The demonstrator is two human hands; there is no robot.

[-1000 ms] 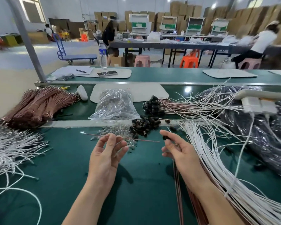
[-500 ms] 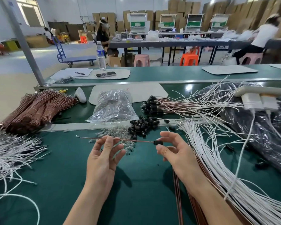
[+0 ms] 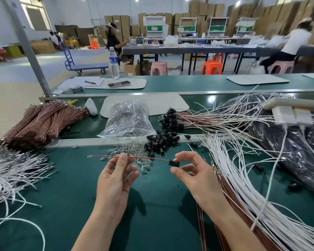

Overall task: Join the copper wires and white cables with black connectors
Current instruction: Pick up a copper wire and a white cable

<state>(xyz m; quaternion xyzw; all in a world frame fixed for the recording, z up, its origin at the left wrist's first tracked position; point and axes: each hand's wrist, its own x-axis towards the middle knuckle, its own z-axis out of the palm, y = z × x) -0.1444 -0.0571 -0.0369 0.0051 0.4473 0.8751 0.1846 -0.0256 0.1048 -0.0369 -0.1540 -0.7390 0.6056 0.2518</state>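
Now we hold one copper wire (image 3: 145,158) level between our two hands above the green table (image 3: 71,205). Our left hand (image 3: 116,180) is turned palm toward us, fingers raised and loosely bent, and it pinches the wire near its fingertips; the exact contact is hidden behind the fingers. Beyond that pinch, on the outer side, the wire's metal tip (image 3: 89,156) sticks out free. Our right hand (image 3: 194,176) pinches a black connector (image 3: 174,163) between thumb and forefinger, the other fingers half curled behind. The wire's other end meets the connector's left face; how deep it sits inside we cannot tell. Just past both grips, away from us, lies a scatter of small clear parts (image 3: 127,151), and beside it, ahead of the right hand, a heap of loose connectors (image 3: 161,140). Farther out sit a clear plastic bag (image 3: 129,120) and a fan of capped wires (image 3: 172,118), their black ends bunched together. Outward of the right hand a thick sheaf of white cables (image 3: 243,178) sweeps toward us, with a strand of bare copper wires (image 3: 201,223) running under that forearm. Outward of the left hand lie tangled white leads (image 3: 11,171) and, farther off, tied copper bundles (image 3: 42,120).
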